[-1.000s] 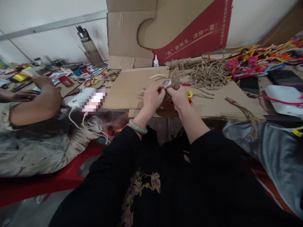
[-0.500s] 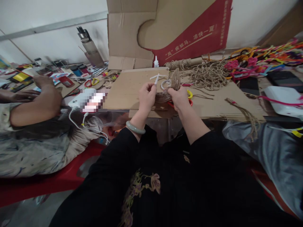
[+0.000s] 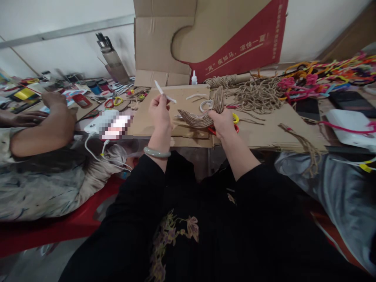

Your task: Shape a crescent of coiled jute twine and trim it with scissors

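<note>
My right hand [image 3: 222, 121] grips a curved, crescent-shaped piece wrapped in brown jute rope [image 3: 202, 116], held above the table's front edge. My left hand [image 3: 159, 112] is raised to the left of it and pinches a thin white strip [image 3: 163, 93] that sticks up and to the right. A green bangle [image 3: 157, 152] sits on my left wrist. Both sleeves are black. Red and yellow scissors [image 3: 234, 120] lie on the cardboard just behind my right hand.
A flat cardboard sheet [image 3: 264, 125] covers the table, with a tangle of jute rope [image 3: 255, 92], a small glue bottle [image 3: 193, 77] and coloured pipe cleaners [image 3: 326, 72] behind. A tall cardboard box [image 3: 205, 35] stands at the back. Another person's arm [image 3: 44, 129] rests at left; a grey-clad knee [image 3: 331, 196] is at right.
My left hand has pulled away from the rope piece, up and to the left, taking the white strip with it. My right hand keeps holding the crescent, now more exposed.
</note>
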Tool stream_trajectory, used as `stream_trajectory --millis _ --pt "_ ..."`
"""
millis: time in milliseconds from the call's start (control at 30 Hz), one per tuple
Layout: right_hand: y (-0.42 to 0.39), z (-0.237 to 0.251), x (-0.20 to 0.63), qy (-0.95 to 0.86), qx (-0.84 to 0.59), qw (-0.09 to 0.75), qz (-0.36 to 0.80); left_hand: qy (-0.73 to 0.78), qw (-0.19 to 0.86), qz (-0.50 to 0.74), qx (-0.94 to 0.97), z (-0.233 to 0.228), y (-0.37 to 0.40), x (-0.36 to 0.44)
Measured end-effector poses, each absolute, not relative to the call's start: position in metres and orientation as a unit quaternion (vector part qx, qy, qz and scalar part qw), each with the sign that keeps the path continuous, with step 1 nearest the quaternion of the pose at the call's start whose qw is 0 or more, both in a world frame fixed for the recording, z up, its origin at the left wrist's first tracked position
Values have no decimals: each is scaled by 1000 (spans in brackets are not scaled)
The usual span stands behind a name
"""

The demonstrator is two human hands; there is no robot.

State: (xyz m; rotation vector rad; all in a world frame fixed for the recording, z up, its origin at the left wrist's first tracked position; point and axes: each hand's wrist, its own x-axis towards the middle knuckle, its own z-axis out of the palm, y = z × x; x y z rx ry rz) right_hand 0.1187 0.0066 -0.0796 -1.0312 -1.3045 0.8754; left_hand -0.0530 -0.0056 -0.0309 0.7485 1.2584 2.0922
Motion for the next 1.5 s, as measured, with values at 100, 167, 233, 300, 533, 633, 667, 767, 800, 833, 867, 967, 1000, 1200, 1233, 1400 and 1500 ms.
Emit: stream_trajectory --millis 100,167,233,300,533,633,667,767,800,833,867,967,1000,1200,1233,1400,1500 --pt "3 -76 118 -502 -425 631 412 507 255 773 282 -31 5 -75" --pt "1 -73 118 -479 -407 646 433 534 250 756 285 -32 12 -89" --pt "0 -71 117 -456 -394 653 459 548 273 734 293 -34 15 -98" --pt "-2 -68 118 -437 -381 655 484 550 285 722 306 -35 12 -98" --pt "-16 -53 118 -415 -307 657 550 479 437 667 367 -47 -40 -25" --pt "-26 -49 109 -402 -276 677 551 413 541 644 351 -46 -55 1" --pt "-29 -49 106 -402 -274 681 548 394 552 659 324 -44 -57 5" --pt "-35 -53 106 -433 -300 658 538 374 560 685 278 -36 -60 3" --pt "-35 -54 110 -455 -314 640 534 378 551 690 279 -33 -61 0" --pt "-36 -54 116 -483 -326 620 525 386 535 694 287 -31 -62 -5" --pt "-36 -52 124 -512 -336 608 506 399 518 695 301 -29 -63 -10" --pt "-40 -37 153 -606 -342 644 317 430 469 687 351 -26 -68 -23" --pt "-44 -28 161 -644 -335 650 223 436 461 682 364 -26 -69 -26" --pt "-68 11 178 -851 -267 448 -58 398 502 662 389 -15 -83 -25" --pt "-71 13 178 -861 -268 429 -50 388 515 659 386 -13 -86 -24" --pt "-74 15 181 -852 -354 374 91 371 529 640 416 -5 -96 -30" --pt "-73 17 187 -803 -444 353 183 380 515 639 426 -6 -95 -38"
